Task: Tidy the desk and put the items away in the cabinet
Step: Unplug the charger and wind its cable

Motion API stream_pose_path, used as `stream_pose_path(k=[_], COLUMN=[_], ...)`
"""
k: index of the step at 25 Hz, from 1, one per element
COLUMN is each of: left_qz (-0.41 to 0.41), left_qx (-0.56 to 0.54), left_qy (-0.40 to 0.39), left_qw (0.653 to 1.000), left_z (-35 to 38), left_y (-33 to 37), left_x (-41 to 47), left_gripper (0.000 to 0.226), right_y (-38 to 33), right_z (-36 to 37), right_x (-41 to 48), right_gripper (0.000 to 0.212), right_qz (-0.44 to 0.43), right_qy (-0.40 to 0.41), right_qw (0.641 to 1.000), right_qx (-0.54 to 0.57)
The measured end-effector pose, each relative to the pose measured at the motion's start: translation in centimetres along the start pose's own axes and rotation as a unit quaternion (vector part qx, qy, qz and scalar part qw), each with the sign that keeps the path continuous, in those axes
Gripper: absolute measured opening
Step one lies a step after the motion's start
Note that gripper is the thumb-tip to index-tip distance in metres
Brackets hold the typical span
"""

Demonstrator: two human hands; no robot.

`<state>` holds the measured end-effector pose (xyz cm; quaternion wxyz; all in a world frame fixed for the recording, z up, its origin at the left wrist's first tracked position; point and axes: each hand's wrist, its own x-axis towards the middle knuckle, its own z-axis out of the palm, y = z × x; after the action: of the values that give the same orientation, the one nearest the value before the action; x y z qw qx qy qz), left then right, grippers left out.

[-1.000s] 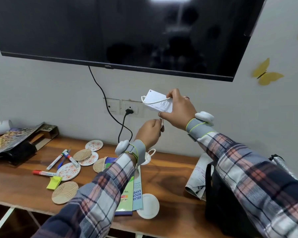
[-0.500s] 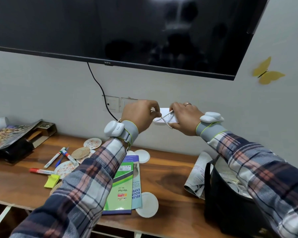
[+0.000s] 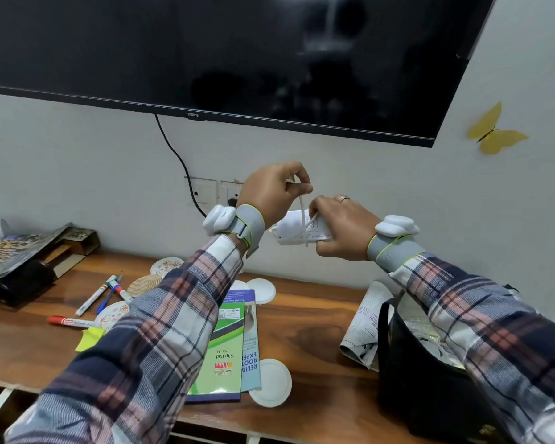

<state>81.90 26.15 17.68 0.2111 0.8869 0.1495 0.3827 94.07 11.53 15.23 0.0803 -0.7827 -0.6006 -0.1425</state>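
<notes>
1. Nearest, at 6 o'clock in the view, a green notepad lies flat on the wooden desk, overlapping a blue booklet. A white disc touches the booklet's near corner, at the booklet's 5 o'clock.
2. At 4 o'clock a black bag stands on the desk's right end. A folded newspaper lies just beside it, at the bag's 10 o'clock.
3. At 8 o'clock a yellow sticky note lies just beside a red marker. A white marker and a patterned coaster lie farther back.
4. Above the desk, near the centre, the right hand curls its fingers round the right end of a white box. The box is in the air, well clear of the desk.
5. At the box's 12 o'clock, the left hand pinches a white cord between thumb and fingertips. The cord runs down from the pinch and across the box's face.
6. On the wall behind, a socket plate sits at the left hand's 9 o'clock. A black cable climbs from there to the television at 12 o'clock.
7. A yellow butterfly is on the wall at 2 o'clock.
</notes>
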Motion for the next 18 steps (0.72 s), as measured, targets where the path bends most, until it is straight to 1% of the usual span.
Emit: stream_pose_path(k=[4, 5, 8, 10, 13, 15, 17, 18], left_qz=[-0.029, -0.041, -0.086, -0.099, -0.115, -0.14, -0.171, -0.176], left_qx=[-0.102, -0.146, -0.279, -0.308, -0.329, -0.387, -0.469, -0.496], left_qy=[-0.029, -0.039, -0.062, -0.083, -0.125, -0.146, -0.162, -0.164], left_qw=[0.994, 0.988, 0.954, 0.942, 0.929, 0.9, 0.851, 0.835], left_z=[1.0, 1.2, 1.4, 1.4, 0.8, 0.3, 0.0, 0.0], left_y=[-0.3, -0.5, -1.6, -1.8, -2.0, -2.4, -2.6, -2.6], left_x=[0.8, 0.9, 0.6, 0.6, 0.7, 0.6, 0.1, -0.3], left_gripper=[0.014, 0.014, 0.017, 0.017, 0.013, 0.01, 0.01, 0.01], right_y=[-0.7, -0.9, -1.6, -1.9, -2.3, -2.5, -2.7, -2.8], right_z=[-0.4, -0.5, -1.1, -1.6, -1.8, -2.0, -2.3, -2.4], right_x=[-0.3, -0.5, -1.0, -1.3, -1.9, -2.2, -2.2, -2.0], right_gripper=[0.048, 0.048, 0.046, 0.044, 0.042, 0.041, 0.041, 0.042], right_qz=[-0.006, -0.004, 0.001, 0.0, 0.004, 0.005, 0.011, 0.015], right_qy=[-0.001, 0.003, 0.026, 0.029, 0.028, 0.035, 0.048, 0.056], right_qw=[0.998, 0.996, 0.985, 0.982, 0.97, 0.958, 0.937, 0.926], right_qx=[0.063, 0.092, 0.168, 0.185, 0.242, 0.285, 0.345, 0.372])
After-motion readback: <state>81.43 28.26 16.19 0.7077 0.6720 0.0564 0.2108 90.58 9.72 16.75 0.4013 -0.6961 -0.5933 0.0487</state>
